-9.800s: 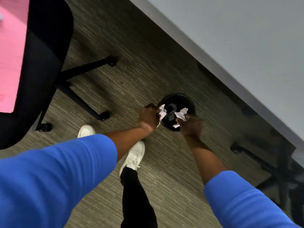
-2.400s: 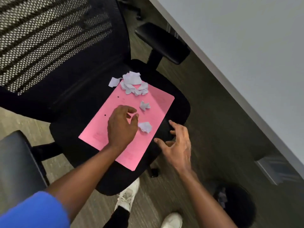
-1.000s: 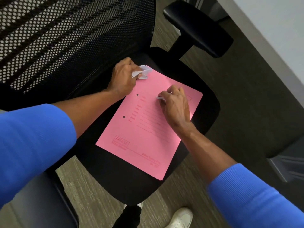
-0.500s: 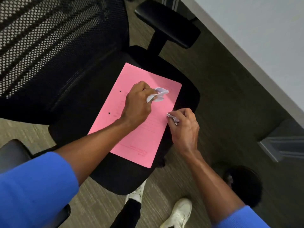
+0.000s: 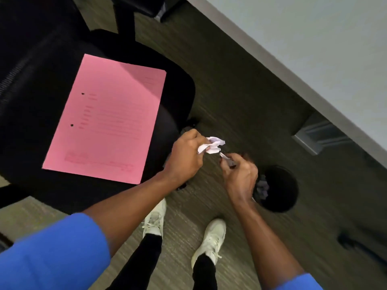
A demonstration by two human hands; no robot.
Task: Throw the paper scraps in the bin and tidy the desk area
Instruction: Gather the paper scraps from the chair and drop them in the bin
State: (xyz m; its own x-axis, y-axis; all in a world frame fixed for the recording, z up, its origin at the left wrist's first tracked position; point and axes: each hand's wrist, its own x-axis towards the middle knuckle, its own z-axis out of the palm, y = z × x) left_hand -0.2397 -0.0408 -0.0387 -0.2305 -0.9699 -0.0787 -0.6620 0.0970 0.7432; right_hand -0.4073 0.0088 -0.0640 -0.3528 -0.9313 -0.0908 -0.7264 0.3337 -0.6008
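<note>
My left hand [image 5: 185, 156] is closed around a bunch of white paper scraps [image 5: 212, 144] over the floor, just right of the chair seat. A little lower right, my right hand [image 5: 238, 172] pinches a few smaller scraps [image 5: 225, 156], mostly hidden in its fingers. The round black bin [image 5: 280, 189] stands on the carpet right of my right hand, with crumpled paper [image 5: 262, 188] visible inside. A pink folder [image 5: 109, 118] lies flat on the black chair seat [image 5: 31, 122] with no scraps on it.
A grey desk [image 5: 303, 45] runs diagonally across the upper right, with a grey bracket [image 5: 318, 136] under its edge. A chair armrest [image 5: 146, 7] is at the top. My white shoes [image 5: 209, 239] stand on the carpet below the hands. A black chair-base wheel [image 5: 345, 241] is at the right.
Both hands have left the pink folder with their scraps and moved right, off the chair seat toward the bin. The view has swung down to the floor.
</note>
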